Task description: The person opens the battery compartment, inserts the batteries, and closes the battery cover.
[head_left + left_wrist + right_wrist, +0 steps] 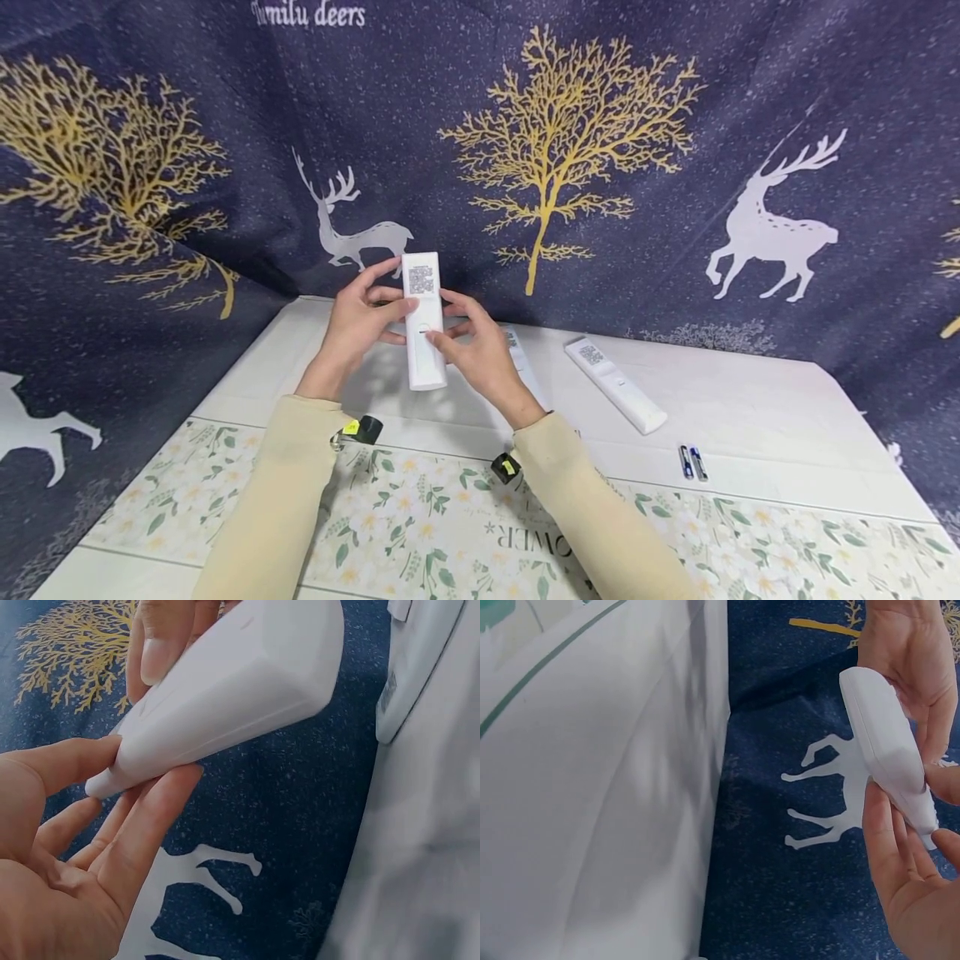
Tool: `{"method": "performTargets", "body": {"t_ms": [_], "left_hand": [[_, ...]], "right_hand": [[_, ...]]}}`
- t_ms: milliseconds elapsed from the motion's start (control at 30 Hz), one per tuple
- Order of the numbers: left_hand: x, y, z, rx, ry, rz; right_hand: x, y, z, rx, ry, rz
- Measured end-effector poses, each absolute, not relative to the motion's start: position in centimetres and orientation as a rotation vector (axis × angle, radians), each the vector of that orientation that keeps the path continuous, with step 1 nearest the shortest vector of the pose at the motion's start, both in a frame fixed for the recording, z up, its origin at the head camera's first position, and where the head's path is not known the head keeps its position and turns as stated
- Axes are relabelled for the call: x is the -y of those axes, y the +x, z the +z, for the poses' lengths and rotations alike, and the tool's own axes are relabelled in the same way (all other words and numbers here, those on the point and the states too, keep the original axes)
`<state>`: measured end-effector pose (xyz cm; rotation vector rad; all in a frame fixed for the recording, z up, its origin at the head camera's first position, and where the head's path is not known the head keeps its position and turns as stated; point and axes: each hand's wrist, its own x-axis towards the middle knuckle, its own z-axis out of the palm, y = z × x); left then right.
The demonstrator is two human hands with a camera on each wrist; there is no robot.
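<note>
My left hand (358, 327) and right hand (480, 354) both clamp the white remote (423, 321), held upright above the table (750, 400) | second remote (615, 384) lies right | two batteries (692, 462) near it

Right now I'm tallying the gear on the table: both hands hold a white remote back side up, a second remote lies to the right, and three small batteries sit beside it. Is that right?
Not quite: the head view shows two batteries, not three, lying on the table near the second remote. The rest holds: the left hand and right hand hold a white remote with its labelled back facing up.
</note>
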<state>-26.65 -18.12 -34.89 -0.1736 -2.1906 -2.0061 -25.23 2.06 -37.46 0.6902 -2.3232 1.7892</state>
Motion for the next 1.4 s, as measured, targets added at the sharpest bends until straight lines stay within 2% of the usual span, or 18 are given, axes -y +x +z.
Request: {"method": "performTargets", "body": {"t_ms": [767, 1400], "left_hand": [[19.2, -28.1, -38.1, 2.297, 0.045, -2.044], [19.3, -28.8, -40.9, 2.452, 0.107, -2.077]], "right_hand": [[-0.6, -26.9, -40.1, 2.468, 0.578, 1.898], [-0.2, -27.5, -41.5, 2.676, 0.441, 1.928]]}}
